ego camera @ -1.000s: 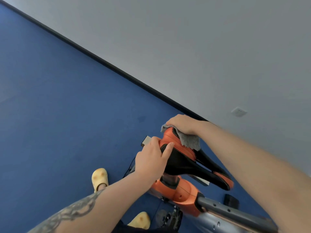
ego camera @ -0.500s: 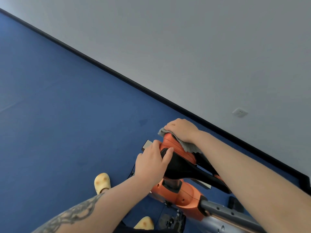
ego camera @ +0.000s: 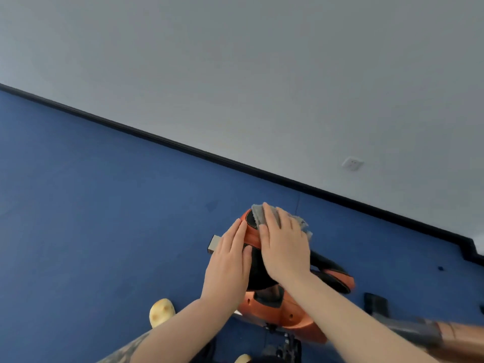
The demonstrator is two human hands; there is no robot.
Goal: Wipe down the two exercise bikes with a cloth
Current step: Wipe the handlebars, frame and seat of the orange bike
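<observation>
The right hand point(ego camera: 284, 247) is laid flat, fingers straight and together, and a grey cloth point(ego camera: 259, 217) is pressed by it onto the rear of the orange-and-black saddle point(ego camera: 251, 231); the cloth shows beyond the fingertips and at the far edge of the hand. The left hand point(ego camera: 230, 265) is likewise flat, with straight fingers set against the near flank of the saddle, so that the seat is steadied between the two palms. Neither hand is curled round anything. The saddle is carried on the orange body of the exercise bike point(ego camera: 285, 314), which stands on a blue floor point(ego camera: 91, 218) near a grey wall point(ego camera: 262, 74).

The cloth is judged soft, light and limp: it is best kept spread under a flat palm, since it may bunch or slip off the curved seat. The saddle is judged firm, smooth and possibly slippery; it is best braced at its side, as shown. Only one bike is in view; the second cannot be seen.
</observation>
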